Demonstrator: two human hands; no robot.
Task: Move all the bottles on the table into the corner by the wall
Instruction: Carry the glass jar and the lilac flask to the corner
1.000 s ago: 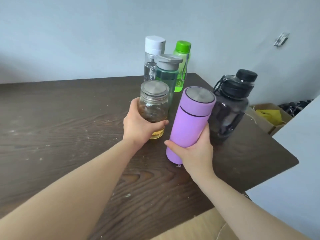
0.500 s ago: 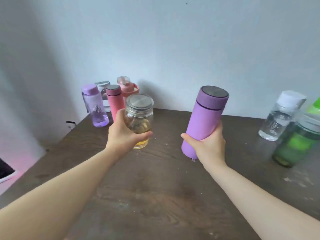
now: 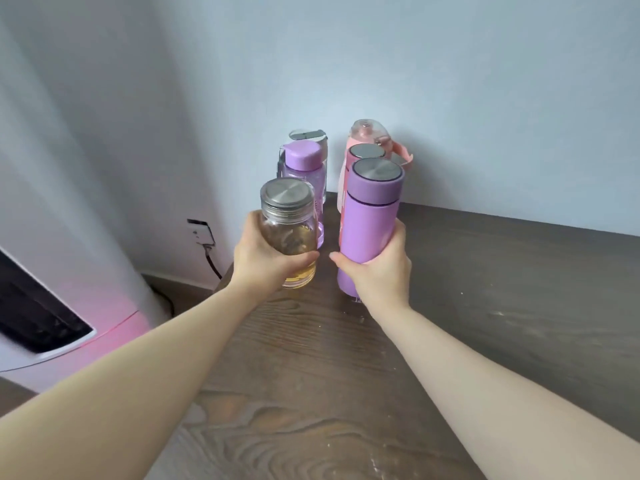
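Note:
My left hand (image 3: 265,259) grips a clear glass jar (image 3: 289,221) with a steel lid and a little yellow liquid at its bottom. My right hand (image 3: 375,271) holds a purple flask (image 3: 370,216) with a steel cap, upright. Both are just in front of the bottles grouped at the table's far left corner by the wall: a clear purple bottle (image 3: 306,168), a grey-lidded bottle (image 3: 308,135) behind it, a pink flask (image 3: 365,152) and a pink bottle (image 3: 372,131) with a handle. Whether the jar and flask touch the dark wooden table (image 3: 485,306) I cannot tell.
The grey-blue wall stands right behind the grouped bottles. Left of the table, a white appliance (image 3: 52,306) with a dark panel stands on the floor. A wall socket (image 3: 200,232) with a black cable sits low beside the table's left edge.
My view swung left and both hands carried the jar and the purple flask across the table toward the corner group. The bottles on the right side have left the view.

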